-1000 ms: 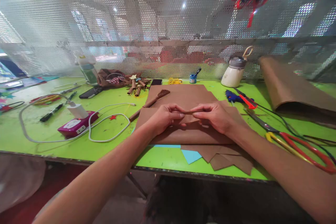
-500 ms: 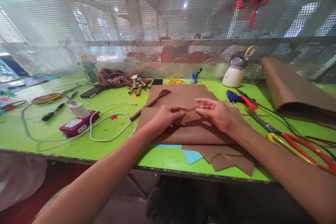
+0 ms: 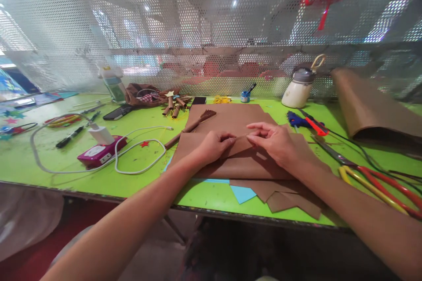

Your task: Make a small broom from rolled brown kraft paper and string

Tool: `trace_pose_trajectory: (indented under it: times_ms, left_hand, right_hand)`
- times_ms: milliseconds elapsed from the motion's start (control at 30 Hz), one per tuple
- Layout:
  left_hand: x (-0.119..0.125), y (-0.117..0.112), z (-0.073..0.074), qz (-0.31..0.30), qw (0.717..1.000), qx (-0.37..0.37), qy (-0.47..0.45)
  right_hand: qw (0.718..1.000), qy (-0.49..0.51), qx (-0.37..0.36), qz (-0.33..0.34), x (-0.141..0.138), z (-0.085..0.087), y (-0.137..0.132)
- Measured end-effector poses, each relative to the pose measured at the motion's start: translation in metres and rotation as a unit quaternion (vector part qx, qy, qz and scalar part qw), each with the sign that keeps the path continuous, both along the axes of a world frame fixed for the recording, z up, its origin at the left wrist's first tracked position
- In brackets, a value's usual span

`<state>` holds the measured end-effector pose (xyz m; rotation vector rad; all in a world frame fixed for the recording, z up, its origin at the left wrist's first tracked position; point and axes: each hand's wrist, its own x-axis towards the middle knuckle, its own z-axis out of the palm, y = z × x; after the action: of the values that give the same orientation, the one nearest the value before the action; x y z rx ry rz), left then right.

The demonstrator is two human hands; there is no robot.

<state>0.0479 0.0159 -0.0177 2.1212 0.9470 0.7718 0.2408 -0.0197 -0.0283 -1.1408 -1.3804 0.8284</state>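
Between my two hands a small piece of brown paper (image 3: 240, 146) is held by its edge, over a stack of larger brown sheets (image 3: 204, 171). The thumb and fingers of my left hand (image 3: 215, 147) pinch its left end. My right hand (image 3: 275, 142) pinches the right end with thumb and forefinger, its other fingers raised. Left of the stack lies a rolled brown paper stick (image 3: 191, 128) with a fringed, broom-like end. Brown offcuts (image 3: 293, 197) and a piece of blue paper (image 3: 242, 193) stick out under the stack's near edge.
Scissors (image 3: 369, 180) and a blue glue gun (image 3: 296, 120) lie on the right, near a large roll of brown paper (image 3: 372, 109). A white bottle (image 3: 298, 88) stands behind. On the left are a purple power block (image 3: 100, 153), a white cable (image 3: 140, 171) and a marker (image 3: 70, 137).
The small paper between my hands has tilted, and its edge now sits flatter against the sheets below. Both hands stay in nearly the same place; the whole view has shifted slightly.
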Motion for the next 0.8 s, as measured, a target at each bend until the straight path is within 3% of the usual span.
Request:
trace_pose_trajectory:
  times_ms: [100,233,333,433,633,800]
  left_hand:
    - [-0.001,0.002,-0.001,-0.005,1.000,0.006,0.003]
    - [-0.003,0.003,-0.002,-0.008,0.999,-0.043,-0.026]
    - [-0.003,0.003,-0.004,-0.017,0.995,-0.083,-0.045]
    - [-0.003,0.000,-0.004,-0.037,0.993,-0.107,-0.046]
    - [-0.002,-0.009,0.003,-0.063,0.993,-0.094,-0.031]
    - [-0.002,-0.008,0.003,-0.067,0.995,-0.052,-0.046]
  right_hand:
    - [0.998,0.056,-0.013,0.022,0.000,0.003,-0.001]
    - [0.992,0.093,-0.035,0.078,0.002,0.005,-0.001]
    - [0.995,0.036,-0.021,0.086,0.005,0.003,0.000]
    - [0.995,-0.052,0.050,0.075,0.008,0.003,0.002]
    - [0.949,-0.226,0.199,0.095,0.008,0.008,0.000]
    - [0.956,-0.231,0.172,0.061,0.005,0.014,-0.007]
